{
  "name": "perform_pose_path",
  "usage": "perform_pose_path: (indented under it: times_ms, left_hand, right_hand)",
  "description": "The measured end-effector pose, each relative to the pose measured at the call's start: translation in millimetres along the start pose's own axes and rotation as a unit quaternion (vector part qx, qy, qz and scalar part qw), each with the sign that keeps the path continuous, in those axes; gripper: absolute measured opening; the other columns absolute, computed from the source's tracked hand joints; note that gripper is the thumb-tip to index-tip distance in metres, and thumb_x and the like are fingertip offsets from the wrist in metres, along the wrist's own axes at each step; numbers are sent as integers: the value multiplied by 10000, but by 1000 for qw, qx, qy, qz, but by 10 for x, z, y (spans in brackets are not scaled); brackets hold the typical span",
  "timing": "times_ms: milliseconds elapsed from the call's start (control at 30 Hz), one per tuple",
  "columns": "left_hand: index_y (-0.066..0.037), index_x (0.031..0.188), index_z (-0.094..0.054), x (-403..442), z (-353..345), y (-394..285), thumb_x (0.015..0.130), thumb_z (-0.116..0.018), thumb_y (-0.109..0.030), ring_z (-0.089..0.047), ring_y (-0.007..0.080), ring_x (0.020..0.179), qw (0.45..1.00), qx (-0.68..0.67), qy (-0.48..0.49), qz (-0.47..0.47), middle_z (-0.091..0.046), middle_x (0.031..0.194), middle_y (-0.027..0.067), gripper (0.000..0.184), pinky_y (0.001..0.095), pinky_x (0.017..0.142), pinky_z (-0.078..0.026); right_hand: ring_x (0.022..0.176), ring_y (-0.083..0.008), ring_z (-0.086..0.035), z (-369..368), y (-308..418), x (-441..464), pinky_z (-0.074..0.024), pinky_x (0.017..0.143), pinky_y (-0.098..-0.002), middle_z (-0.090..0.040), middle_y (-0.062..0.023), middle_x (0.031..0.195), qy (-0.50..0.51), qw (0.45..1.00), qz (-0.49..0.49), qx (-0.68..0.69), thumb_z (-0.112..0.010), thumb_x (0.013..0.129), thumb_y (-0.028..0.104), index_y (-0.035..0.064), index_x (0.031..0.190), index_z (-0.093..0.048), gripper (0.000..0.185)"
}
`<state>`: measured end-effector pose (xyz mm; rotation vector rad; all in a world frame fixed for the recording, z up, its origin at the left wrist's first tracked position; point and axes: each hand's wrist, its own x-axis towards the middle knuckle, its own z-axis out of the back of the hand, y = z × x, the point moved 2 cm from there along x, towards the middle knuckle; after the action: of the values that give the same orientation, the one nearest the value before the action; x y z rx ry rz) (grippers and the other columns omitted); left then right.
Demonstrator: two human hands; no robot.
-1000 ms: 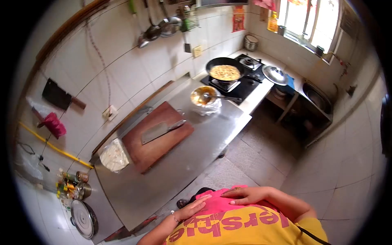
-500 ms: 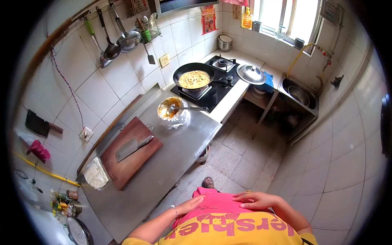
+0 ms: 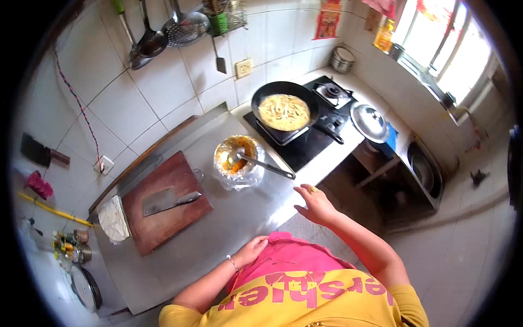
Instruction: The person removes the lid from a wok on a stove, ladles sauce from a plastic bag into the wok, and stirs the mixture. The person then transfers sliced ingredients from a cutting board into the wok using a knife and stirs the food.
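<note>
My right hand (image 3: 317,206) reaches out past the counter's front edge, fingers apart and holding nothing. Nearest to it is the dark handle end of a ladle (image 3: 267,165). The ladle's bowl rests in a plastic-covered bowl (image 3: 238,182) with orange-yellow residue inside. My left hand (image 3: 253,250) lies against the pink apron (image 3: 267,260) at my waist, its fingers close together and seemingly flat. Beyond the bowl, a black wok (image 3: 312,101) stands on the left burner. Pale strips in yellowish liquid (image 3: 284,112) fill its middle, and its handle points toward the right front.
A cleaver (image 3: 171,201) lies on a wooden cutting board (image 3: 158,229) on the steel counter (image 3: 180,272). A white plastic-wrapped packet (image 3: 113,219) sits beside it. A metal lid (image 3: 369,122) rests right of the stove (image 3: 305,155). Farther right is a sink (image 3: 424,169). Utensils hang on the wall.
My right hand has left the apron and stretched forward toward the ladle handle. My left hand stays at the apron. The view has shifted closer to the stove and counter.
</note>
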<state>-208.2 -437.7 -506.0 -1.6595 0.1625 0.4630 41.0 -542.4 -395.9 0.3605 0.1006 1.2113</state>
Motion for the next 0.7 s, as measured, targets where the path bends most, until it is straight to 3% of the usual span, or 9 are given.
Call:
perform_pose_path:
  times_ms: [133,200,233,333,433,500,533,633,700]
  left_hand:
    - [-55,1246,-439,147,219,-371,957,-421,-325,-546,165,1054,991,-65,-113,35,-517,1203,80,396,297,860,-438]
    - [-63,1244,-438,185,276,-411,953,-429,-322,-546,175,1054,979,-124,-151,57,-518,1201,80,390,303,850,-442]
    - [-70,1242,-438,192,290,-400,949,-437,-319,-547,186,1055,964,-181,-181,77,-519,1200,81,384,310,840,-446]
    - [-79,1248,-428,326,309,-372,935,-470,-291,-546,200,1048,928,-297,-221,55,-520,1197,79,380,319,829,-453]
    - [-80,1291,-360,655,245,-419,925,-487,-255,-535,217,1058,895,-359,-263,41,-509,1202,88,425,342,821,-459]
    - [-113,1325,-299,947,219,-482,905,-510,-201,-525,238,1056,860,-406,-308,29,-496,1209,93,478,392,817,-461]
    - [-113,1325,-299,1108,203,-510,905,-510,-201,-525,238,1056,854,-412,-316,25,-496,1209,93,478,392,817,-461]
    - [-223,1274,-356,1534,172,-478,853,-541,-103,-530,268,1011,745,-520,-417,-30,-518,1123,76,476,450,814,-456]
    - [-244,1240,-375,1757,192,-424,844,-543,-106,-525,261,1006,700,-554,-447,-46,-511,1095,69,452,448,815,-455]
  right_hand:
    - [1026,-351,-523,-310,-221,676,-437,834,-444,-507,-192,1138,29,998,11,-47,-653,748,272,54,1260,-395,614]
    - [902,-348,-587,-479,-318,888,-474,759,-440,-570,-195,1012,171,984,-47,9,-599,780,231,43,1264,-385,562]
    - [792,-349,-612,-591,-383,957,-486,701,-444,-598,-200,891,145,989,-29,5,-522,812,184,33,1245,-394,476]
    - [812,-359,-607,-574,-534,1138,-479,712,-459,-594,-219,884,160,985,-32,53,-449,833,167,28,1207,-412,400]
    - [755,-332,-603,-290,-734,1179,-472,676,-421,-589,-204,850,136,968,-20,208,-511,846,173,21,1166,-423,365]
    - [599,-200,-538,-284,-1030,1268,-438,560,-333,-552,-118,759,129,917,-38,376,-564,864,177,24,1163,-423,364]
    - [522,-122,-435,121,-936,1336,-372,469,-276,-483,-49,697,227,813,-172,508,-511,898,166,36,1138,-434,284]
    - [485,-97,-361,558,-1214,1482,-284,436,-231,-420,-12,662,232,599,-230,731,-482,909,159,73,1032,-450,153]
    - [491,-100,-352,826,-1500,1611,-264,441,-224,-428,-20,669,183,618,-246,724,-473,918,185,73,988,-465,133]
